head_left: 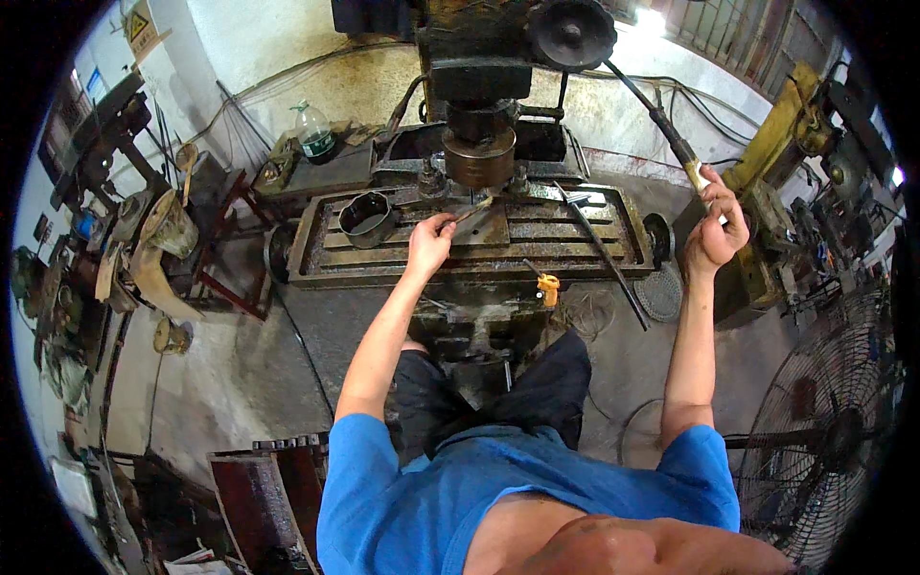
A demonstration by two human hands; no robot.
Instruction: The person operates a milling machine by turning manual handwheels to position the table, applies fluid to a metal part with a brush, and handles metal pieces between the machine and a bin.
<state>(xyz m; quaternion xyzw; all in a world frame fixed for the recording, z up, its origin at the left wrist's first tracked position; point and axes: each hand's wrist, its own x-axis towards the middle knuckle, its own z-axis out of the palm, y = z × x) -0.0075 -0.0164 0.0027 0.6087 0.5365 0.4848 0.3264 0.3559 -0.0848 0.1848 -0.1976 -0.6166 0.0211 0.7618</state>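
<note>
My left hand (431, 244) is closed in a pinch on a thin brush (471, 212), its pale tip reaching under the round spindle head (479, 158) of the machine. Below that tip lies the slotted metal table (561, 238), strewn with chips. A dark round pot (367, 220) stands on the table just left of my left hand. Out to the right, my right hand (717, 230) is raised and wrapped round the pale end of a long lever (671, 136). The lever runs up to a dark round hub (572, 34) on the machine.
A long metal bar (606, 254) leans over the table's front edge. Near it hangs an orange-yellow pistol-shaped air gun (547, 289). A large caged fan (824, 426) stands at the lower right. At the back left are a clear plastic bottle (313, 131) and a bucket (171, 228).
</note>
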